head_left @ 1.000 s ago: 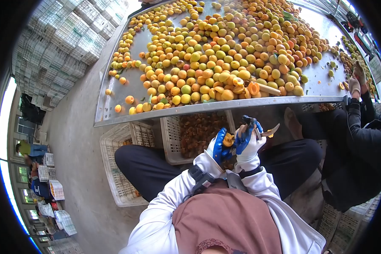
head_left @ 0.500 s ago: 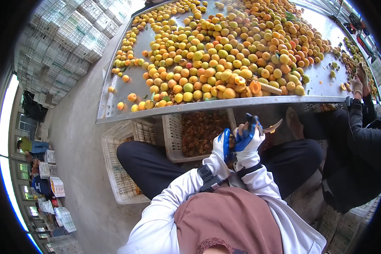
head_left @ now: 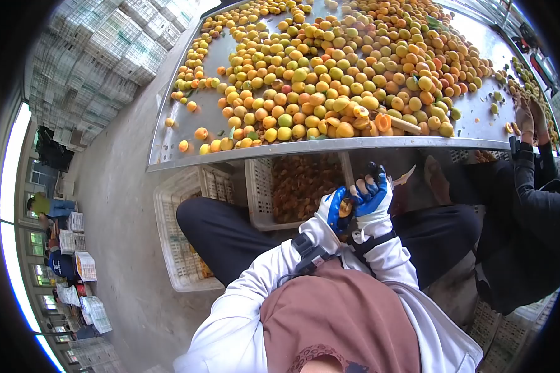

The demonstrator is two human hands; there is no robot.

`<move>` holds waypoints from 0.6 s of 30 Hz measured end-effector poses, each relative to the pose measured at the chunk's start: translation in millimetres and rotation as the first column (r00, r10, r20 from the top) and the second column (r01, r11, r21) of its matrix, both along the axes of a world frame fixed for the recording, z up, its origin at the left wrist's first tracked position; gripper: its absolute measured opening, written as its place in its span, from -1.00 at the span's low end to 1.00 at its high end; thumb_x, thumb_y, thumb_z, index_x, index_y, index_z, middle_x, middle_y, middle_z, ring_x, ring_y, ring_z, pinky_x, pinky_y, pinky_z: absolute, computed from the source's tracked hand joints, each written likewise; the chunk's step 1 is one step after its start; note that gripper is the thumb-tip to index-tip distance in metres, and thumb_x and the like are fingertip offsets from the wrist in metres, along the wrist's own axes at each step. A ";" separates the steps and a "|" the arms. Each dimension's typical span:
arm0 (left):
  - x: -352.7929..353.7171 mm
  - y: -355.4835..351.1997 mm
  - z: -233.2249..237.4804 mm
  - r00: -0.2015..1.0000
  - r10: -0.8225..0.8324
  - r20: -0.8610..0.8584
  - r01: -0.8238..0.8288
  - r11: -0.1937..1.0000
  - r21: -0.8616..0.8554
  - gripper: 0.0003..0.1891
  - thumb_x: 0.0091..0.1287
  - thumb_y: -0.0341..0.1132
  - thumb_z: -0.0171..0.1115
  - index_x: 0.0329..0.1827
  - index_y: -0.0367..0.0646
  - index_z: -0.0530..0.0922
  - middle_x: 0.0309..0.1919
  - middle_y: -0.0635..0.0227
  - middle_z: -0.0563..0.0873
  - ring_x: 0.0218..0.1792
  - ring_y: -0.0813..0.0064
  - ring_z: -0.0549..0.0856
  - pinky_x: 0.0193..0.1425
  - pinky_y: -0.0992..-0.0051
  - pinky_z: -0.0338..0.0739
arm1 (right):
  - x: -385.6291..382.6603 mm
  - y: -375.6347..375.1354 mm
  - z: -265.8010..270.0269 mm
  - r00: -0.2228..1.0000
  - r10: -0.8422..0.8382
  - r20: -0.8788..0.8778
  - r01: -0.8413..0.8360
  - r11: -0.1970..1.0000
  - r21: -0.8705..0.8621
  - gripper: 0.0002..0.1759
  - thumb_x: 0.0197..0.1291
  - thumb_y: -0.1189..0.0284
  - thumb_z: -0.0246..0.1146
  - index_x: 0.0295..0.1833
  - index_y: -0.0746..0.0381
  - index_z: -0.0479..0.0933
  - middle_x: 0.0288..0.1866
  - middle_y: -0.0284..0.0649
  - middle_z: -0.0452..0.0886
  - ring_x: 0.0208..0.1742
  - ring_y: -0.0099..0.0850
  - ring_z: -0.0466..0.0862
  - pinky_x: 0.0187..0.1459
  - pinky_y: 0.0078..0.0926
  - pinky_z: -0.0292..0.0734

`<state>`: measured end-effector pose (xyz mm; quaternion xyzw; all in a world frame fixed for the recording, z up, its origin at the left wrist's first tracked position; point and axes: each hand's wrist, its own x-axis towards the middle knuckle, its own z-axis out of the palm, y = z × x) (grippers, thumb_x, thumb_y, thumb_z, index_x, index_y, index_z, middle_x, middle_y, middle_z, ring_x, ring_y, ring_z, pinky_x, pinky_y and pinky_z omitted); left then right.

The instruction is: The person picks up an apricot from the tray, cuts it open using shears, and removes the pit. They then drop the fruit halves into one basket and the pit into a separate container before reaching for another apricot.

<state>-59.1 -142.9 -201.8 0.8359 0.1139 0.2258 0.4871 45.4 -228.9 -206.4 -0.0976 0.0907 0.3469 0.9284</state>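
Observation:
My right hand (head_left: 373, 194), in a white glove with a blue coated palm, is closed round the handle of a knife (head_left: 404, 177). Its pale blade points up to the right, away from my body. Close beside it, my left hand (head_left: 331, 210), gloved the same way, grips an apricot (head_left: 346, 207) whose cut orange face shows. Both hands are over my lap, below the table's front edge. Many yellow and orange apricots (head_left: 330, 87) cover the metal table (head_left: 230, 158). Near the rim lie a cut-open apricot (head_left: 382, 122) and a pale stick-shaped piece (head_left: 406, 125).
Under the table stands a white crate (head_left: 259, 202) with brown pieces inside. A second white crate (head_left: 168, 248) sits left of my knee. At right, another person's hands (head_left: 530, 118) reach over the table. Stacked crates (head_left: 99, 56) line the far left.
My hands have moved slightly apart, and the apricot's cut face now shows in my left hand. The knife has shifted a little right and up. The whole view has shifted slightly.

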 end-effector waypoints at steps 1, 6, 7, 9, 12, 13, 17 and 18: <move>-1.0 -0.2 -0.3 1.000 -0.015 0.017 0.015 1.000 -0.020 -0.85 0.23 -0.43 0.31 -0.18 -0.23 0.56 -0.35 0.07 0.69 -0.32 0.01 0.71 -0.22 0.24 0.58 | -0.7 0.0 0.1 1.000 0.004 -0.022 -0.005 1.000 -0.013 -0.57 0.56 0.15 -0.02 0.00 0.19 0.67 -0.66 -0.52 0.25 -0.70 -0.56 0.18 -0.57 -0.45 0.18; -3.4 3.4 -38.3 0.997 -0.043 -0.061 -0.024 0.595 -0.803 -0.90 0.33 -0.40 0.28 -0.16 -0.14 0.55 -0.28 0.22 0.70 -0.24 0.27 0.72 -0.13 0.34 0.60 | -4.4 1.8 -13.8 0.992 0.088 -0.090 -0.077 0.991 0.113 -0.58 0.56 0.14 -0.02 -0.04 0.17 0.67 -0.69 -0.53 0.21 -0.73 -0.57 0.15 -0.60 -0.47 0.12; -1.7 9.0 -54.1 0.991 -0.101 -0.082 -0.094 -0.120 -0.988 -0.92 0.37 -0.37 0.27 -0.18 -0.08 0.53 -0.30 0.29 0.66 -0.27 0.36 0.69 -0.12 0.36 0.60 | -5.0 1.6 -19.0 0.974 0.164 -0.159 -0.120 0.960 0.253 -0.58 0.56 0.14 -0.02 -0.05 0.17 0.67 -0.71 -0.54 0.18 -0.73 -0.57 0.14 -0.61 -0.48 0.10; 2.8 22.1 -68.0 0.989 -0.075 -0.126 -0.144 -0.327 -0.934 -0.90 0.48 -0.24 0.18 -0.21 -0.02 0.55 -0.34 0.36 0.62 -0.28 0.44 0.66 -0.12 0.39 0.59 | -10.6 2.9 6.2 0.981 0.110 -0.163 -0.112 0.994 -0.004 -0.58 0.56 0.13 -0.02 -0.07 0.13 0.67 -0.72 -0.57 0.12 -0.73 -0.57 0.14 -0.62 -0.49 0.07; 1.4 25.3 -37.6 0.988 0.053 -0.146 -0.129 0.806 -0.577 -0.72 0.52 -0.06 0.13 -0.24 -0.06 0.57 -0.37 0.38 0.61 -0.35 0.45 0.64 -0.21 0.37 0.56 | -6.2 3.2 -6.9 0.992 0.090 -0.091 -0.086 0.995 0.053 -0.60 0.55 0.12 0.00 -0.08 0.14 0.65 -0.70 -0.55 0.15 -0.73 -0.56 0.14 -0.62 -0.48 0.10; 6.4 36.0 -44.7 0.989 0.054 -0.141 -0.126 0.808 -0.575 -0.72 0.52 -0.06 0.13 -0.24 -0.06 0.57 -0.37 0.38 0.61 -0.35 0.45 0.64 -0.21 0.37 0.56 | -4.0 4.5 -4.3 0.997 -0.006 -0.072 0.002 0.999 -0.051 -0.60 0.55 0.12 0.01 -0.07 0.16 0.64 -0.69 -0.53 0.16 -0.73 -0.56 0.13 -0.62 -0.48 0.11; 3.6 100.8 -103.8 0.960 0.164 -0.229 -0.279 0.654 -0.703 -0.65 0.51 0.02 0.14 -0.19 -0.10 0.61 -0.40 0.41 0.64 -0.41 0.46 0.64 -0.29 0.39 0.57 | 0.2 8.4 2.0 0.980 -0.176 0.096 0.200 0.894 -0.402 -0.65 0.55 0.12 0.04 0.03 0.15 0.58 -0.61 -0.48 0.26 -0.67 -0.55 0.25 -0.61 -0.46 0.20; -4.2 119.3 -116.6 0.961 0.158 -0.229 -0.277 0.630 -0.726 -0.63 0.50 0.04 0.14 -0.18 -0.10 0.62 -0.40 0.41 0.65 -0.43 0.46 0.65 -0.31 0.39 0.58 | -1.2 9.2 4.6 0.977 -0.180 0.115 0.211 0.890 -0.405 -0.69 0.54 0.16 0.08 0.01 0.16 0.57 -0.59 -0.45 0.30 -0.67 -0.54 0.29 -0.62 -0.46 0.24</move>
